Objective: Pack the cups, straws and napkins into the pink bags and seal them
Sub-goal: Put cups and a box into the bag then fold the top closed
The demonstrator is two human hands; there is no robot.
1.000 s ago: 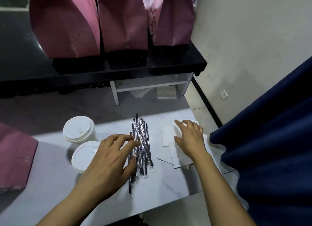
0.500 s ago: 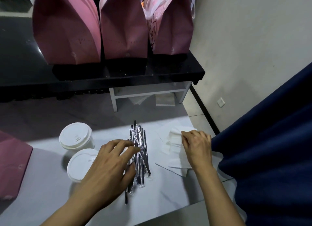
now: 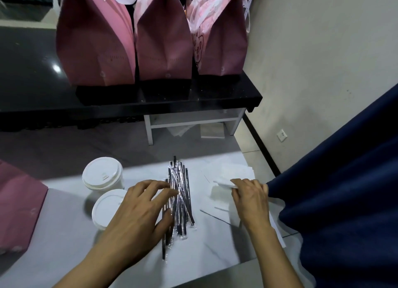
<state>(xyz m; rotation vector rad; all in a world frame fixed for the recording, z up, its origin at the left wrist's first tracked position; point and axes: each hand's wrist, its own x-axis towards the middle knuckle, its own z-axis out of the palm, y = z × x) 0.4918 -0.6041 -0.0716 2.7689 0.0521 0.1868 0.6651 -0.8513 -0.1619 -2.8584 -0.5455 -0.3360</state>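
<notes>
Several wrapped black straws (image 3: 179,198) lie in a pile on the white table (image 3: 204,253). My left hand (image 3: 141,210) rests on the pile's left side, thumb and fingers pinching at the straws. To the right lies a stack of white napkins (image 3: 233,172). My right hand (image 3: 251,196) has its fingers closed on a napkin's edge, lifting it off the stack. Two white lidded cups (image 3: 102,174) (image 3: 106,208) stand at the left. Three pink bags (image 3: 94,42) (image 3: 163,42) (image 3: 219,40) stand on the black bench behind. Another pink bag (image 3: 17,210) lies at the far left.
The black bench (image 3: 172,96) has white legs and sits beyond a strip of grey floor. A dark blue cloth (image 3: 344,190) hangs close on the right, touching the table's edge. A wall with a socket (image 3: 281,135) is at the right.
My right hand went from lying flat on the napkins to closing on one and lifting its edge. My left hand stayed on the straws, fingers curling slightly.
</notes>
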